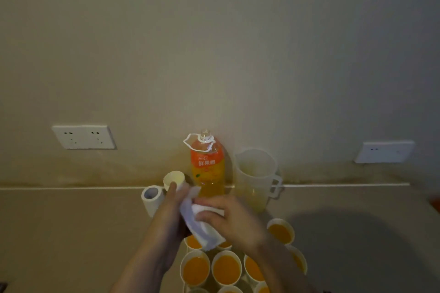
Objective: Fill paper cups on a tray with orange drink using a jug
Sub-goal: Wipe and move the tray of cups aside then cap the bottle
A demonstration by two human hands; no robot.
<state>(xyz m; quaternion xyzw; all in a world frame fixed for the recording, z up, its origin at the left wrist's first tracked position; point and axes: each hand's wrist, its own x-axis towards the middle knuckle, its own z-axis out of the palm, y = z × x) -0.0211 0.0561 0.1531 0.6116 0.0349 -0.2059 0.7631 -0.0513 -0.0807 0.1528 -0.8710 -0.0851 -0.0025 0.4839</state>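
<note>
The right hand (pixel 229 219), in the lower middle of the frame, grips a white cloth (pixel 202 227), its fingers (pixel 202 216) curled over the crumpled top of it; the thumb is hidden; the cloth is pressed against the palm side of the left hand (pixel 170 211), which lies just left of it with the thumb pointing up; the cloth covers the left fingers, so I cannot tell whether that hand clasps the cloth or lies slack; a loose end of the cloth hangs down over the cups (pixel 226 269); these paper cups stand packed together at the bottom middle of the frame, under and below both wrists, each one that shows full of orange drink; what they stand on is too dim to make out; just above the left thumb stands one empty cup (pixel 174 178), and left of it a white roll (pixel 152 197) lies on the counter (pixel 71 233); behind the hands, at the middle of the frame against the wall (pixel 214 54), stands an uncapped bottle (pixel 207 169), upright and partly full of orange drink; just right of it stands the jug (pixel 256 178), clear plastic, upright, handle to the right, with only a little pale drink at the bottom; one socket (pixel 83 137) sits on the wall at the left, another socket plate (pixel 384 152) at the right.
</note>
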